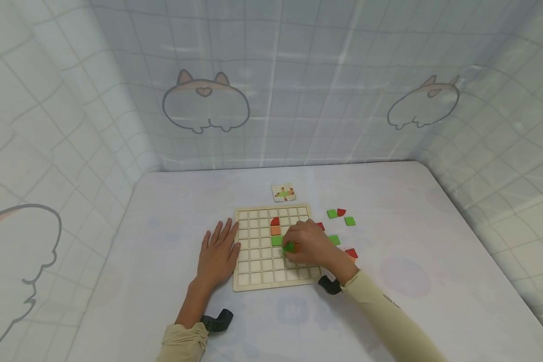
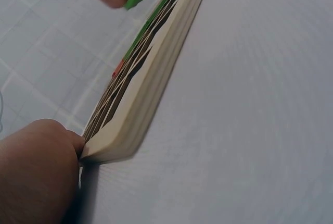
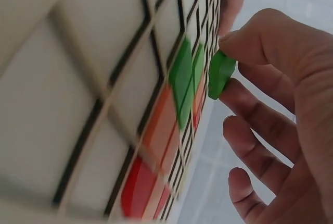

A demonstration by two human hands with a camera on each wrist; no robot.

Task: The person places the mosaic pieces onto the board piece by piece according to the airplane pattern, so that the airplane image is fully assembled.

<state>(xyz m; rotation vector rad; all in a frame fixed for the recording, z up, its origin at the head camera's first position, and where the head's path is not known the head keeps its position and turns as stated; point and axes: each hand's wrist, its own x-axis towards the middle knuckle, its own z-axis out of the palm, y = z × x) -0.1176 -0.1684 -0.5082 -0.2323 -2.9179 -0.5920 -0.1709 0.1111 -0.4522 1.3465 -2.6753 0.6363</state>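
Observation:
A wooden grid board (image 1: 255, 265) lies on the table with red, orange and green tiles set in its middle cells. My right hand (image 1: 309, 244) is over the board and pinches a green tile (image 3: 221, 73) between thumb and fingers, just above the surface in the right wrist view. Near it in the grid are a green tile (image 3: 181, 78), an orange tile (image 3: 157, 122) and a red tile (image 3: 138, 190). Along the board's left edge, my left hand (image 1: 218, 255) rests with straight fingers, thumb and fingertips touching the rim.
A small pattern card (image 1: 283, 192) lies behind the board. Loose green tiles (image 1: 350, 221) and red pieces (image 1: 341, 212) are scattered to the right, some partly behind the right hand. Dark straps sit at both wrists. A patterned curtain (image 1: 289, 125) surrounds the table.

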